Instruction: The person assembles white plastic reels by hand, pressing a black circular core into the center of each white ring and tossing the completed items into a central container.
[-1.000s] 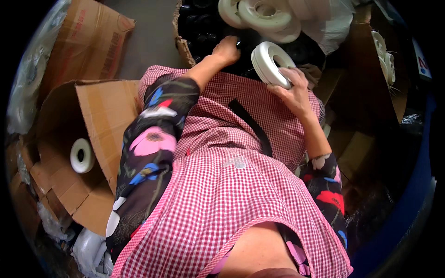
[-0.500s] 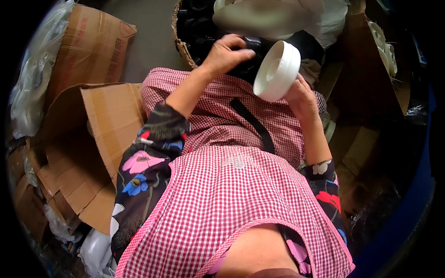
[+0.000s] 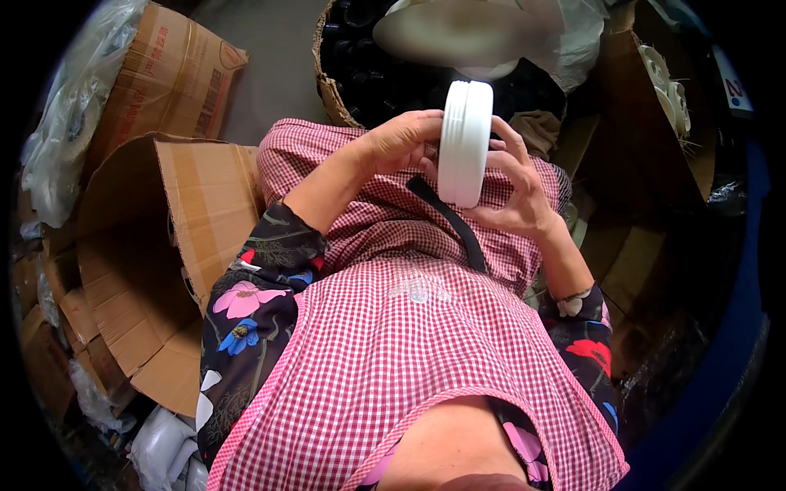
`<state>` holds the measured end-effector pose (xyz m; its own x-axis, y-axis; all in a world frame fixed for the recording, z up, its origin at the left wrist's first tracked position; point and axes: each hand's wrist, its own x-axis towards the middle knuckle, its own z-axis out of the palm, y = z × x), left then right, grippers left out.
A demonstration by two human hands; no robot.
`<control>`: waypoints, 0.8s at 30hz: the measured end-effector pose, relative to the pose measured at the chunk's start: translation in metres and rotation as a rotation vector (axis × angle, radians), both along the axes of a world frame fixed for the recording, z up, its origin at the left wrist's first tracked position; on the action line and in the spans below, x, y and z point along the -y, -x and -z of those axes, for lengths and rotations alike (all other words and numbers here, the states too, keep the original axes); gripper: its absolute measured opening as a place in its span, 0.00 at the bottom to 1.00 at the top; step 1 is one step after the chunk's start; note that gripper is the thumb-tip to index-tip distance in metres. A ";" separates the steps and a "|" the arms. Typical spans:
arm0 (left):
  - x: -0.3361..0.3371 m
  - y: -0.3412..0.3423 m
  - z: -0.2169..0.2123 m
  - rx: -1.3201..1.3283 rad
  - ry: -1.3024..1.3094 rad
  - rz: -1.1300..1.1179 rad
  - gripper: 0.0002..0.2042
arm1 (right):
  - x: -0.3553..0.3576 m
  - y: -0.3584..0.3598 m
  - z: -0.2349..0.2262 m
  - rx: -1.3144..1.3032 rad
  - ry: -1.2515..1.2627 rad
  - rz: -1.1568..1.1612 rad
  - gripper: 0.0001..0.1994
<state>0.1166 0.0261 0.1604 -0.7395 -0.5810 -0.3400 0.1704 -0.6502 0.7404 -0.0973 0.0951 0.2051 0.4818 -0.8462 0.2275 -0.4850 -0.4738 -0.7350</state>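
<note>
A white round plastic piece (image 3: 465, 143), like a wide ridged lid, is held up on edge over my lap. My right hand (image 3: 524, 184) grips it from the right, with the fingers bent round its rim and the thumb below. From the left, my left hand (image 3: 401, 143) meets its other face with fingers curled together. The piece hides those fingertips, so I cannot tell whether they hold something small. Just beyond my knees, a cardboard box (image 3: 326, 78) holds many black round plastic parts (image 3: 360, 78).
More white round pieces (image 3: 487, 70) lie over the far box, partly blurred, beside clear plastic wrap (image 3: 583, 41). An open carton (image 3: 205, 192) stands at my left, with a printed carton (image 3: 176, 74) behind it. At right, another carton (image 3: 663, 151) has white parts at its edge.
My left hand has come back from the black parts in the box to the white piece. The piece has turned on edge and moved slightly left and nearer in my right hand.
</note>
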 end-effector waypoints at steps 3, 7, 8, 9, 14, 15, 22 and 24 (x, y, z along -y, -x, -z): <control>0.002 -0.005 -0.003 -0.067 -0.123 0.108 0.36 | -0.001 0.002 -0.002 -0.095 0.178 -0.076 0.29; -0.005 0.006 -0.016 0.168 0.243 0.018 0.36 | 0.000 0.003 0.003 0.267 -0.077 -0.039 0.39; -0.003 0.007 -0.021 0.249 0.282 0.048 0.37 | 0.000 0.007 0.003 0.276 -0.256 -0.035 0.46; -0.003 0.006 -0.019 0.282 0.390 0.057 0.36 | 0.000 0.007 0.004 0.420 -0.472 0.052 0.46; -0.005 0.008 -0.004 0.328 0.593 0.160 0.34 | 0.018 0.029 0.035 1.020 -1.489 -0.111 0.30; -0.005 0.007 -0.001 0.317 0.582 0.179 0.35 | 0.024 0.037 0.043 1.093 -1.710 -0.290 0.28; -0.016 0.015 0.002 0.306 0.517 0.031 0.37 | -0.008 -0.017 0.033 0.484 -0.713 0.593 0.20; -0.015 0.013 0.000 0.282 0.502 0.055 0.35 | 0.001 -0.009 0.025 0.532 -1.094 0.613 0.20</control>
